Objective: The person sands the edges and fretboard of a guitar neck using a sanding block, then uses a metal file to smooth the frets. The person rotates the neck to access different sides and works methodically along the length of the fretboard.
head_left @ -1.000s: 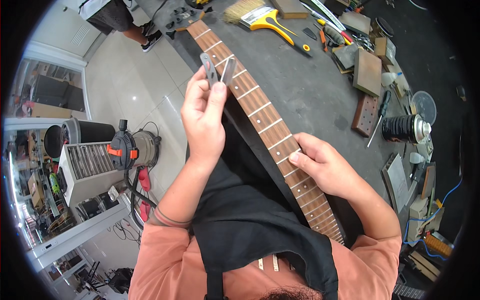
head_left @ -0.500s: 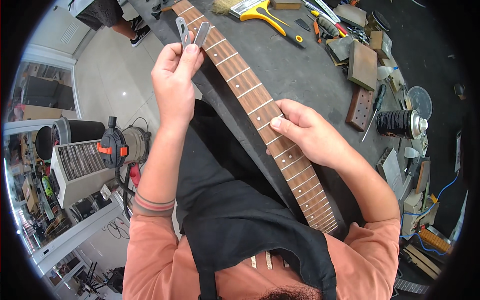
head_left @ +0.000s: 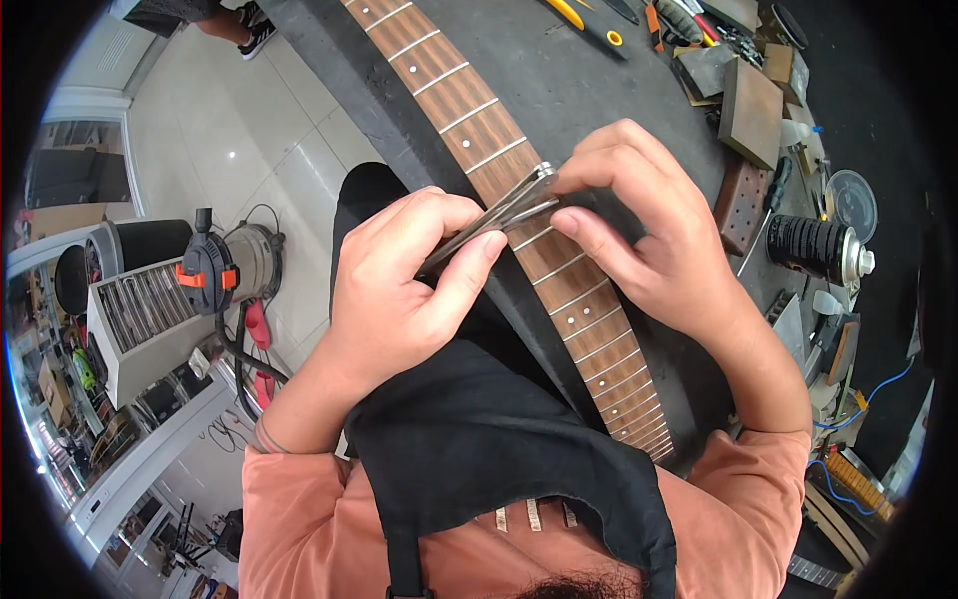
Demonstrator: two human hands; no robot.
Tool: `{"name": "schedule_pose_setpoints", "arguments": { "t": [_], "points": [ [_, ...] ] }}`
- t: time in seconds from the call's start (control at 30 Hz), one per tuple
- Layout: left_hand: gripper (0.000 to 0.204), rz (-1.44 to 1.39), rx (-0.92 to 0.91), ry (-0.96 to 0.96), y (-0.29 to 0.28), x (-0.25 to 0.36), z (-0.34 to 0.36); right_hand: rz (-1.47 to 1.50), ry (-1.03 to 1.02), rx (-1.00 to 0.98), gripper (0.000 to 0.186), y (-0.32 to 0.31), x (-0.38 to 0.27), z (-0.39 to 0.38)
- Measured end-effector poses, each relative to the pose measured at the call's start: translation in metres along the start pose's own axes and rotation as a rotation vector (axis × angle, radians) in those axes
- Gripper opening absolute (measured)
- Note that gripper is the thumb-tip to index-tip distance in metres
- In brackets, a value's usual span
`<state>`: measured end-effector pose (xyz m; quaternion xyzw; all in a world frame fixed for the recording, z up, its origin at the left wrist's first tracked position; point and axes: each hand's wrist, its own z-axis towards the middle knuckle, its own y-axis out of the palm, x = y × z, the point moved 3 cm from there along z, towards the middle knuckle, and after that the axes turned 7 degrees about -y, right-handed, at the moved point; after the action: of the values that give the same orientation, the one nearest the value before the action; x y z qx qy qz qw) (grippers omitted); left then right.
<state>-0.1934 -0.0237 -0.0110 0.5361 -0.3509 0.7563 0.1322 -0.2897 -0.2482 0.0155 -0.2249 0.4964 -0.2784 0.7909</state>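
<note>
A folding feeler gauge, a metal case with thin leaves slightly fanned out, is held between the thumb and fingers of my left hand. It lies slantwise above the fretboard, its riveted end toward my right hand. That hand's thumb and index finger are apart and curved around the gauge's end; the index fingertip is close to the rivet, and I cannot tell whether it touches. Beneath both hands runs a guitar neck, a brown striped fretboard with silver frets and pale dots, from upper left to lower right. The gauge hides part of it.
On the dark workbench, a yellow-handled brush lies at the far side. Wooden blocks, a screwdriver and a black spray can are on the right. Left on the floor stands a vacuum cleaner; another person's leg shows beyond.
My left hand has brought the feeler gauge down and right, over the middle of the neck. My right hand has let go of the neck and risen to the gauge's end.
</note>
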Motion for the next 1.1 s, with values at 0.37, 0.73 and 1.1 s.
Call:
{"name": "schedule_pose_setpoints", "arguments": {
  "t": [0.37,0.73,1.1],
  "points": [
    [0.019,0.305,0.122,0.257,0.001,-0.003,-0.002,-0.167,-0.164,-0.030,0.025,0.011,0.013,0.014],
    [0.017,0.188,0.109,0.210,-0.005,-0.013,0.001,-0.111,-0.193,-0.064,0.023,0.011,0.012,0.015],
    [0.014,0.086,-0.026,0.102,-0.006,-0.006,-0.003,-0.141,-0.248,-0.060,0.024,0.009,0.007,0.008]
  ]
}}
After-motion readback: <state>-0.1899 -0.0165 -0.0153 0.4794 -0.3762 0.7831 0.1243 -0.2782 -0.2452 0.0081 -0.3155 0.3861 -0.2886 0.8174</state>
